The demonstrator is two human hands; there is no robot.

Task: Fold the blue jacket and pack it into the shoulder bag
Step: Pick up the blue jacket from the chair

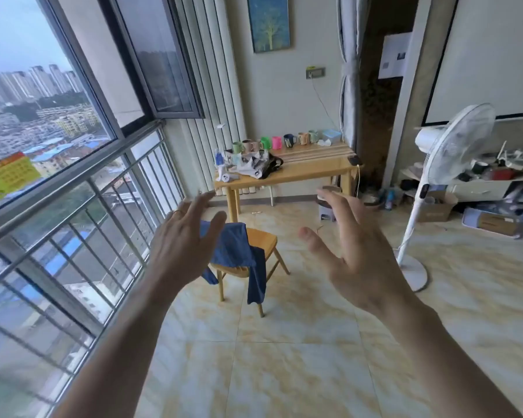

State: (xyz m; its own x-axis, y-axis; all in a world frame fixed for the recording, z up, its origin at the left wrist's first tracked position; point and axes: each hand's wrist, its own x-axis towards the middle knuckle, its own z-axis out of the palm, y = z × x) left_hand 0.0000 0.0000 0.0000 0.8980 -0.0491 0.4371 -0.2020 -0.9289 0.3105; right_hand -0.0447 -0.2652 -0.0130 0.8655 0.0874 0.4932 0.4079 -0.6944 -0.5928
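The blue jacket hangs over a small wooden chair in the middle of the room, one sleeve dangling toward the floor. A white and black shoulder bag lies on the wooden table beyond the chair. My left hand is raised in front of me with fingers spread, its thumb overlapping the jacket in the picture. My right hand is raised to the right of the chair, fingers apart. Both hands hold nothing and are well short of the chair.
A row of coloured mugs lines the table's far edge. A white standing fan stands at the right, with cluttered shelves and boxes behind it. A railing and large windows run along the left. Tiled floor lies between me and the chair.
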